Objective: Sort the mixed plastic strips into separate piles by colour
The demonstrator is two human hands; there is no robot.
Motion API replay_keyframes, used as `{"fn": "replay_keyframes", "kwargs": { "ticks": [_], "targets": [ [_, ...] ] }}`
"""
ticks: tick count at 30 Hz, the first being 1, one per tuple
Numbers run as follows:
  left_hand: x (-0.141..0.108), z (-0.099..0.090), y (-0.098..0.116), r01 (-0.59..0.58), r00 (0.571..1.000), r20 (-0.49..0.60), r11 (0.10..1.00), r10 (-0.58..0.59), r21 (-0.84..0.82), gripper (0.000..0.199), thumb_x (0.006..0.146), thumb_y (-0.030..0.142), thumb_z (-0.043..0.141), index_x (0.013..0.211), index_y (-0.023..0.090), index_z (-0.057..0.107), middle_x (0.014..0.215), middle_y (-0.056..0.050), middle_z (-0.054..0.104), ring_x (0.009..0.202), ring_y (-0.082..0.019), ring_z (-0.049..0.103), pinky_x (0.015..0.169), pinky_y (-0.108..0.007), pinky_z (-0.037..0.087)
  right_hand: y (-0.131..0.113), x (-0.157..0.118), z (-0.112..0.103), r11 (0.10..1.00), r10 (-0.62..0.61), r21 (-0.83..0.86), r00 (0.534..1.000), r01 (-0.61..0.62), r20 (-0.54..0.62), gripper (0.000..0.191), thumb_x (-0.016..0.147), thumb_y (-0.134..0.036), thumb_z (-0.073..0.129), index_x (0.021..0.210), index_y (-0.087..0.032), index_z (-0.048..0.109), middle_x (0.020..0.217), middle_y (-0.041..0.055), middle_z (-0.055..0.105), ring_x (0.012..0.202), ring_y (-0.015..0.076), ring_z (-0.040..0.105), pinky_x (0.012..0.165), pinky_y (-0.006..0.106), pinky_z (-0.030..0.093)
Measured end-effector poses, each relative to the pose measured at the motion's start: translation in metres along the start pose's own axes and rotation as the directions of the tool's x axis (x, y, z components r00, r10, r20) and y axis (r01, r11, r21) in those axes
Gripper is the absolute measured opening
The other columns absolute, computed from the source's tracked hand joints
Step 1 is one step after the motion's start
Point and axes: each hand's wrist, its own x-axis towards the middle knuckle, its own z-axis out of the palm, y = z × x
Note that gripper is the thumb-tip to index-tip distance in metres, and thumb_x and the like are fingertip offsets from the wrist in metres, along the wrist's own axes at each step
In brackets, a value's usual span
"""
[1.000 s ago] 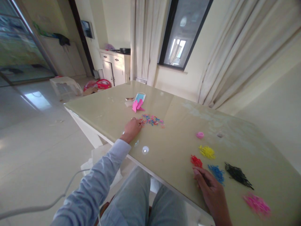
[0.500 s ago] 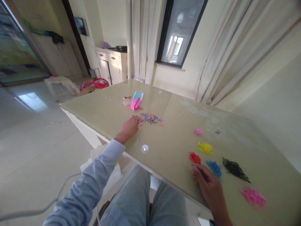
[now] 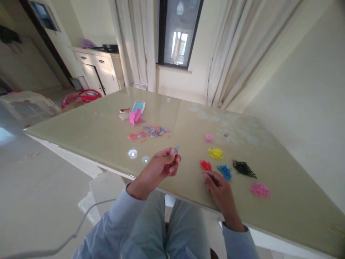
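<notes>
My left hand [image 3: 165, 163] is raised over the table's near part, thumb and fingers pinched on a small blue band [image 3: 176, 148]. My right hand [image 3: 217, 183] rests just below the red pile [image 3: 205, 165], its fingertips pressed together; whatever they may hold is too small to make out. Near it lie a blue pile [image 3: 225, 172], a yellow pile [image 3: 215, 153], a black pile [image 3: 243, 168] and a pink pile [image 3: 260, 189]. Left of centre is a scattered mixed-colour pile [image 3: 155, 131].
Behind the mixed pile lie pink paper [image 3: 136, 117] and a blue mask [image 3: 138, 107]. A small pink round object [image 3: 208, 138] sits behind the yellow pile. The table's near edge [image 3: 188, 200] runs above my legs. A cable [image 3: 78, 225] hangs at the lower left.
My left hand has come back from the mixed pile toward my right hand, with a blue band now in its fingers. The view has shifted to the right.
</notes>
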Motion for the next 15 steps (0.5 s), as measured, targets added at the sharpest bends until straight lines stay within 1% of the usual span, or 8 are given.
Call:
{"fn": "replay_keyframes", "kwargs": {
  "ticks": [3, 6, 9, 12, 13, 15],
  "targets": [
    [0.012, 0.018, -0.019, 0.066, 0.996, 0.057, 0.996, -0.063, -0.061, 0.041, 0.072, 0.041, 0.080, 0.077, 0.016, 0.047, 0.073, 0.003, 0.054, 0.045, -0.002, 0.040, 0.046, -0.018, 0.028, 0.001, -0.001, 0.001, 0.999, -0.032, 0.001, 0.999, 0.032, 0.004, 0.033, 0.086, -0.047, 0.060, 0.088, -0.017, 0.073, 0.063, 0.0017, 0.063, 0.049, 0.0132, 0.053, 0.046, 0.023, 0.044],
    [0.022, 0.036, -0.037, 0.117, 0.990, 0.092, 0.990, -0.110, -0.081, 0.040, 0.072, 0.040, 0.079, 0.077, 0.017, 0.047, 0.073, 0.003, 0.054, 0.045, -0.003, 0.041, 0.046, -0.018, 0.029, 0.000, -0.003, 0.001, 0.998, -0.055, -0.003, 0.998, 0.056, 0.020, 0.031, 0.088, -0.044, 0.058, 0.088, -0.018, 0.073, 0.065, 0.0013, 0.063, 0.053, 0.0131, 0.053, 0.049, 0.023, 0.043],
    [0.029, 0.054, -0.050, 0.126, 0.985, 0.128, 0.989, -0.115, -0.076, 0.036, 0.074, 0.040, 0.077, 0.077, 0.016, 0.050, 0.072, 0.003, 0.055, 0.046, -0.003, 0.042, 0.046, -0.019, 0.031, -0.002, -0.005, 0.000, 0.998, -0.067, 0.012, 0.997, 0.066, 0.038, 0.029, 0.089, -0.043, 0.056, 0.085, -0.018, 0.070, 0.064, -0.0005, 0.061, 0.052, 0.0119, 0.050, 0.049, 0.022, 0.040],
    [0.036, 0.073, -0.059, 0.121, 0.982, 0.151, 0.992, -0.113, -0.045, 0.037, 0.073, 0.042, 0.077, 0.077, 0.017, 0.050, 0.072, 0.003, 0.055, 0.045, -0.004, 0.042, 0.046, -0.020, 0.032, -0.001, -0.006, 0.000, 0.994, -0.100, 0.033, 0.995, 0.100, 0.020, 0.031, 0.090, -0.044, 0.054, 0.075, -0.019, 0.063, 0.059, -0.0027, 0.053, 0.052, 0.0110, 0.044, 0.049, 0.022, 0.036],
    [0.038, 0.079, -0.062, 0.118, 0.982, 0.154, 0.993, -0.112, -0.028, 0.038, 0.072, 0.043, 0.077, 0.076, 0.017, 0.049, 0.071, 0.003, 0.055, 0.045, -0.004, 0.042, 0.045, -0.020, 0.031, 0.001, -0.006, -0.001, 0.993, -0.117, 0.026, 0.993, 0.117, 0.002, 0.033, 0.090, -0.045, 0.053, 0.071, -0.019, 0.060, 0.057, -0.0031, 0.051, 0.052, 0.0110, 0.043, 0.049, 0.022, 0.036],
    [0.042, 0.091, -0.067, 0.109, 0.982, 0.154, 0.994, -0.110, 0.014, 0.039, 0.072, 0.045, 0.076, 0.075, 0.017, 0.049, 0.069, 0.003, 0.055, 0.044, -0.004, 0.041, 0.044, -0.020, 0.028, 0.007, -0.004, -0.001, 0.989, -0.144, -0.049, 0.989, 0.142, -0.027, 0.035, 0.091, -0.044, 0.050, 0.066, -0.020, 0.054, 0.057, -0.0022, 0.051, 0.054, 0.0117, 0.045, 0.050, 0.022, 0.037]
  ]
}}
